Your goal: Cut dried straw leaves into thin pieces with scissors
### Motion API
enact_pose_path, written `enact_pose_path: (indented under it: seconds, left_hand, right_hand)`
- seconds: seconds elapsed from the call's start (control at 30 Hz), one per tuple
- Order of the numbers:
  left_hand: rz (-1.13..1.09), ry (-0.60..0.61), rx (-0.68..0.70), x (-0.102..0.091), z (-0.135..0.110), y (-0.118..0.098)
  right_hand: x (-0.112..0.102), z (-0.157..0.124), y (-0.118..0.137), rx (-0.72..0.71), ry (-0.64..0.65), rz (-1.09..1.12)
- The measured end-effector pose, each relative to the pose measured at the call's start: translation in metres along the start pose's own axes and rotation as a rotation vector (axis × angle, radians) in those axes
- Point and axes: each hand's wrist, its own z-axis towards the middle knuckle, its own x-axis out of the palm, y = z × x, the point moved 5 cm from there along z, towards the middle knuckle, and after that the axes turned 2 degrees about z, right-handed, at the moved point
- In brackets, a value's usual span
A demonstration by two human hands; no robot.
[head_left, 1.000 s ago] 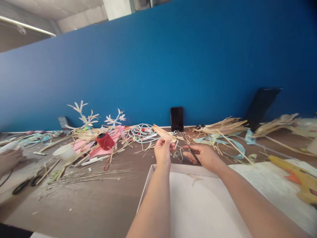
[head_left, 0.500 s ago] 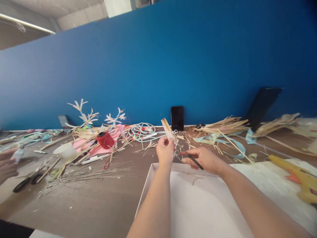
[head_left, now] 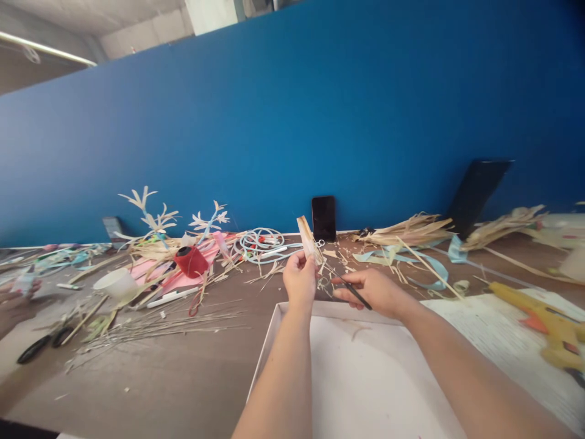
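My left hand (head_left: pixel 300 279) is closed on a flat strip of dried husk (head_left: pixel 307 235), pale with a brown edge, which points up and away. Just to its right, my right hand (head_left: pixel 368 288) grips a slim black-handled tool (head_left: pixel 358 295). Its thin tip reaches toward the lower end of the strip; I cannot tell what kind of tool it is or whether it touches. Thin curled shavings (head_left: pixel 323 283) show between the two hands. Both hands are above the far edge of a shallow white box (head_left: pixel 347 310).
A yellow glue gun (head_left: pixel 543 317) lies on printed paper at right. A phone (head_left: pixel 324 218) leans on the blue partition. Left are a red thread spool (head_left: pixel 191 261), white cup (head_left: pixel 114 283), thin wires (head_left: pixel 183 323) and black-handled scissors (head_left: pixel 35 349). Another person's hand (head_left: pixel 16 299) holds a small bottle.
The view has shifted slightly, so most things sit a little further left. My hands keep their grips with little movement. The other person's hand at far left has moved a little.
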Motion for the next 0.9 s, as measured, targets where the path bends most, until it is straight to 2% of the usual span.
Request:
enact_pose_path:
  seconds: [0.27,0.47,0.73,0.9]
  left_hand:
    - [-0.025,-0.005,0.016,-0.001,0.003,0.003]
    - [-0.054,-0.024,0.012,-0.003,0.004,0.004]
    - [-0.228,-0.096,-0.06,-0.009,0.01,0.013]
    - [-0.341,-0.077,-0.083,-0.008,0.01,0.014]
  right_hand:
    - [-0.005,-0.001,0.002,0.039,-0.009,-0.024]
    - [-0.007,0.002,-0.003,0.007,-0.053,-0.005]
    - [-0.003,0.0,-0.003,-0.02,0.042,0.035]
    - [-0.004,0.0,-0.005,-0.022,0.027,-0.01]
